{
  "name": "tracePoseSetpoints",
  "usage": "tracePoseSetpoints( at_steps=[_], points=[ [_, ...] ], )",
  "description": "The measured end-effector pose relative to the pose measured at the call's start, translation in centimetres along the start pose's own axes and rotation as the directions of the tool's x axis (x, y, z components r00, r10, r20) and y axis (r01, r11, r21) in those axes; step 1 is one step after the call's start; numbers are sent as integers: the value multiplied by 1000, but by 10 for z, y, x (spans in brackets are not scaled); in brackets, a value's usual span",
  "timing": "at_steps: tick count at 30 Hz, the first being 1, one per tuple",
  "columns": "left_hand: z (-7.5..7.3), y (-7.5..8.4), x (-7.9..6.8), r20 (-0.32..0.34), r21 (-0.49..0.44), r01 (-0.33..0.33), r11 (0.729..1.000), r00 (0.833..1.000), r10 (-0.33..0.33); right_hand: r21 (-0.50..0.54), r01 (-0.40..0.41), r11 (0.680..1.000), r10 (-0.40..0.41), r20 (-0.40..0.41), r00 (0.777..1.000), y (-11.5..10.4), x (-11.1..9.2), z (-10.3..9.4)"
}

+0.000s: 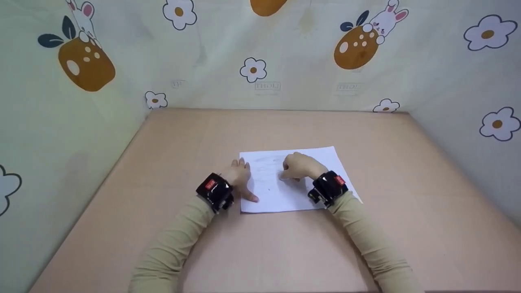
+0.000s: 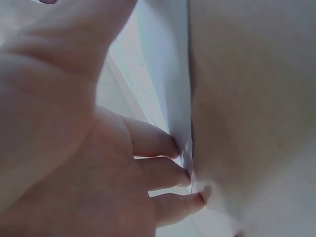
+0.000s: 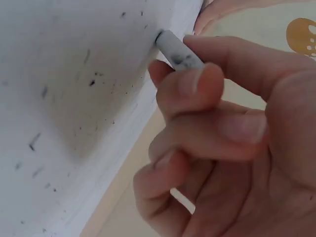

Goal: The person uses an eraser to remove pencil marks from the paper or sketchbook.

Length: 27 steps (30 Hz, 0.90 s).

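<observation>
Pale walls [image 1: 203, 81] stand round a tan table [image 1: 285, 252]. On the walls I count seven flowers [image 1: 179, 11], three oranges [image 1: 356, 49] and two rabbits [image 1: 386, 21]; some are cut off by the frame. One sheet of paper [image 1: 281, 199] lies in the middle of the frame. At its left edge rests the left hand [image 1: 239, 179], fingers spread and holding nothing. Over the middle of the paper, the right hand [image 1: 303, 166] is curled up, its thumb and fingers pinching one small white stick [image 3: 180, 52]. That stick is at the upper middle of the right wrist view, its dark end right at the paper. Dark specks [image 3: 93, 82], too many to count, dot the paper. Each wrist wears one black box [image 1: 329, 187], so two.
</observation>
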<state>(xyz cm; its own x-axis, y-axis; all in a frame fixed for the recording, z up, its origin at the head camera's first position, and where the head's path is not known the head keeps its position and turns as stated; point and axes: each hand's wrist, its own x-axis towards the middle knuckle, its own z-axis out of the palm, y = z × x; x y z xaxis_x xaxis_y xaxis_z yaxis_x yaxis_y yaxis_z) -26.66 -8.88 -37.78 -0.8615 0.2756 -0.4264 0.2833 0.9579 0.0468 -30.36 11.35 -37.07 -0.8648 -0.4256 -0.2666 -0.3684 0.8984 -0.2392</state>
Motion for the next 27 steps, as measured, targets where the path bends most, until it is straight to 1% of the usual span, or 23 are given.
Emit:
tracePoseSetpoints(
  at_steps=[2,4,6,8,11,14,18,21,23,25,27],
  points=[
    [0,0,1,-10,17,-7,1000,1000,7,-61,-81,995,79,-47,996,0,-1,-1],
    [0,0,1,-14,39,-11,999,1000,12,-100,-163,981,154,-93,984,2,-3,-2],
    [0,0,1,-10,55,-12,998,1000,12,-128,-189,974,174,-117,978,3,-4,-2],
    [1,0,1,1,57,-3,998,1000,3,-107,-154,982,143,-104,984,3,-4,-2],
    [2,0,1,5,42,8,999,1000,-8,-60,-62,996,59,-59,997,-2,-3,-1],
    [2,0,1,-5,33,13,999,1000,-12,-22,-6,1000,5,-22,1000,-10,-2,0],
    [3,-1,0,-12,28,14,1000,1000,-13,-35,50,998,-51,-39,998,-25,0,4],
    [2,-1,-1,-17,1,15,1000,1000,-15,-41,105,994,-107,-62,992,-41,4,6],
    [2,-1,-2,-17,-19,9,1000,1000,-10,-42,135,990,-137,-60,989,-51,8,7],
    [1,0,-4,-20,-35,3,999,1000,-4,-50,151,987,-154,-61,986,-59,11,8],
    [0,0,-4,-23,-39,-1,999,1000,0,-56,147,988,-150,-55,987,-62,13,8]
  ],
)
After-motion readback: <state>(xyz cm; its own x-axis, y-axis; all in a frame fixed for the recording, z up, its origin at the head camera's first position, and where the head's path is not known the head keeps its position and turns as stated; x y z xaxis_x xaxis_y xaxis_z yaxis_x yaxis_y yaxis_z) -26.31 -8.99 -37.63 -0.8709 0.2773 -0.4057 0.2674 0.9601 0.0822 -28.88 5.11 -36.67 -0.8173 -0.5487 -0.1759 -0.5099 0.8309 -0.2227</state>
